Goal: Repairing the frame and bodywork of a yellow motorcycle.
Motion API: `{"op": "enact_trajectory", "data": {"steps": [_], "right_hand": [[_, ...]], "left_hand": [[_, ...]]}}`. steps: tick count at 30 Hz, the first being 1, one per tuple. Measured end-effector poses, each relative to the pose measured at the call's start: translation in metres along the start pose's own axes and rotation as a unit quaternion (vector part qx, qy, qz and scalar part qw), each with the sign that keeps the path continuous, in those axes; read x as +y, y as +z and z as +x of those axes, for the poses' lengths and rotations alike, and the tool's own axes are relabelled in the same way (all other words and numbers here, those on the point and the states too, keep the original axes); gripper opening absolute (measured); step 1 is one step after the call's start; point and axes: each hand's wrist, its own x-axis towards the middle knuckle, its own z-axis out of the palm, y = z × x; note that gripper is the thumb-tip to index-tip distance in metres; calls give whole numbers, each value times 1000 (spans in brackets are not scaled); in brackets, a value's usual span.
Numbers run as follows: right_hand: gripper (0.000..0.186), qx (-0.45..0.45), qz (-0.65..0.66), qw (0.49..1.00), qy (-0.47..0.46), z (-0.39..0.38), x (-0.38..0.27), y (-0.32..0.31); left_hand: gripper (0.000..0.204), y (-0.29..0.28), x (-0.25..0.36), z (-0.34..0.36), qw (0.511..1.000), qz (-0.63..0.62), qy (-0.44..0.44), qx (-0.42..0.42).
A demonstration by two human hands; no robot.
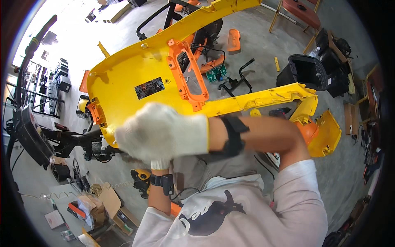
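My right hand (156, 131) in a white glove reaches across in front of a large yellow body panel (119, 82), blurred by motion, so whatever its fingers hold cannot be made out. Mostly hidden behind it is my left hand (159, 164), only its glove cuff and wrist showing. An orange slotted bracket (178, 61) lies on the panel, right of a rectangular cutout. A smaller orange piece (95, 113) sits at the panel's left edge. A long yellow arm of the panel (259, 96) extends to the right.
Black handlebars (31, 133) stand at left. A yellow-orange panel (325, 136) lies at right near a black bin (296, 70). Loose orange parts (233, 39) and a black tubular frame (242, 78) lie beyond. A red chair (298, 14) stands at back; cardboard and packaging (109, 199) sit lower left.
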Motion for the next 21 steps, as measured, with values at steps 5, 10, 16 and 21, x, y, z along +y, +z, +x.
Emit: {"op": "enact_trajectory", "data": {"steps": [5,10,16,21], "right_hand": [[16,113,208,972,6,-80,-30,7],[14,144,287,937,141,-160,-23,-2],[17,211,103,845,481,-303,4,44],[33,8,26,658,752,-484,2,145]], "left_hand": [[45,34,-19,-32,988,116,67,-73],[42,38,-12,1,987,150,61,-12],[50,25,7,-4,985,133,79,-80],[47,8,-11,25,980,109,57,-156]]}}
